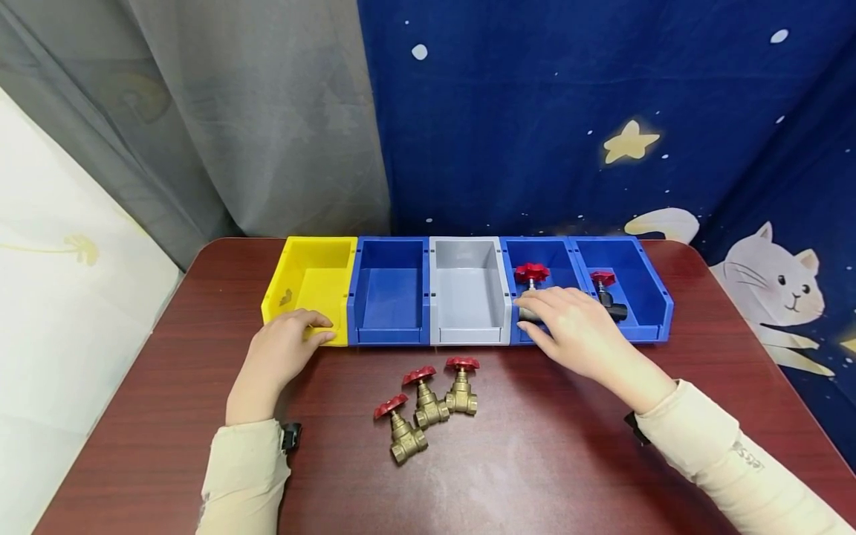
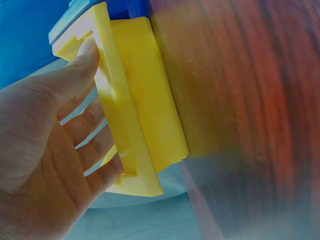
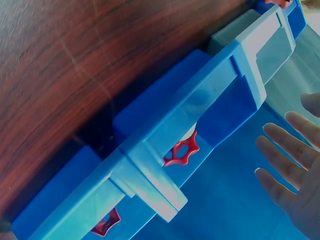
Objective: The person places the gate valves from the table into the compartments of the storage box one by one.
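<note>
My left hand (image 1: 284, 343) is at the front of the yellow bin (image 1: 273, 297), its relaxed fingers over the low front lip. In the left wrist view, the thumb and fingers of the left hand (image 2: 55, 125) lie spread along the bin's edge (image 2: 120, 100). Over the front of a blue bin (image 1: 535, 244) hovers my right hand (image 1: 575, 323), palm down. In that bin is a valve with a red handwheel (image 1: 532, 273), partly hidden by the hand. The right wrist view shows the right hand (image 3: 295, 160) with fingers extended and nothing held.
Three brass valves with red handwheels (image 1: 408, 438) lie in front of the bins. Between the hands stand another blue bin (image 1: 390, 297) and a grey bin (image 1: 468, 297). The far-right blue bin (image 1: 645, 327) holds a black valve (image 1: 611, 308) with a red handwheel. Curtains hang behind the table.
</note>
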Tool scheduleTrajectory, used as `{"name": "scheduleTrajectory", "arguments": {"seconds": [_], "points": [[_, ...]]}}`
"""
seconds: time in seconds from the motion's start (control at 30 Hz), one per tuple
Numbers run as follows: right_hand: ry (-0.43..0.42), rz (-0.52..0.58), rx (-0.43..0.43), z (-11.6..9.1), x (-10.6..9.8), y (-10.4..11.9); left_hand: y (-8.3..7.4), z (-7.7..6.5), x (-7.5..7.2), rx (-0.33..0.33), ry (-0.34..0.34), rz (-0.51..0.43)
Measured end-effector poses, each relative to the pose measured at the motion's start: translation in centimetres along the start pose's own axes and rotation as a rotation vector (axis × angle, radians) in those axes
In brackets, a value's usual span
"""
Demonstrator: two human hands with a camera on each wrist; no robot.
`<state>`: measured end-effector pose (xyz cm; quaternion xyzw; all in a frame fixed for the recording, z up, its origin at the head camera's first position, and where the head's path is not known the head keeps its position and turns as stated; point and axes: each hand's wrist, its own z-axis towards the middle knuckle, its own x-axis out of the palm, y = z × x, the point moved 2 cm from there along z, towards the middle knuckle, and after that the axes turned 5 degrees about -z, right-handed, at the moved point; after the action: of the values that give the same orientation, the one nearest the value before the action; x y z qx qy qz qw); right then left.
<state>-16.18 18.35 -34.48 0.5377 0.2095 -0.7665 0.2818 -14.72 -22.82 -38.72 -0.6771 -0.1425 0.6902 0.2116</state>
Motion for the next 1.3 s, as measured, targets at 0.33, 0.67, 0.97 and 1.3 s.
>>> {"name": "scheduleTrajectory", "arguments": {"seconds": [0.33, 0.67, 0.97, 1.3], "points": [[-0.055, 0.003, -0.081, -0.2, 0.2, 1.7, 0.0, 0.1, 0.0, 0.009, -0.005, 0.006], [-0.07, 0.008, -0.137, -0.2, 0.7, 3.4, 0.0, 0.0, 0.0, -0.004, -0.002, 0.01], [-0.071, 0.021, -0.175, 0.0, 1.4, 4.7, -0.1, 0.0, -0.1, -0.013, 0.003, 0.005], [-0.041, 0.033, -0.234, 0.3, 2.2, 5.8, -0.1, 0.0, -0.1, -0.011, 0.007, 0.003]]}}
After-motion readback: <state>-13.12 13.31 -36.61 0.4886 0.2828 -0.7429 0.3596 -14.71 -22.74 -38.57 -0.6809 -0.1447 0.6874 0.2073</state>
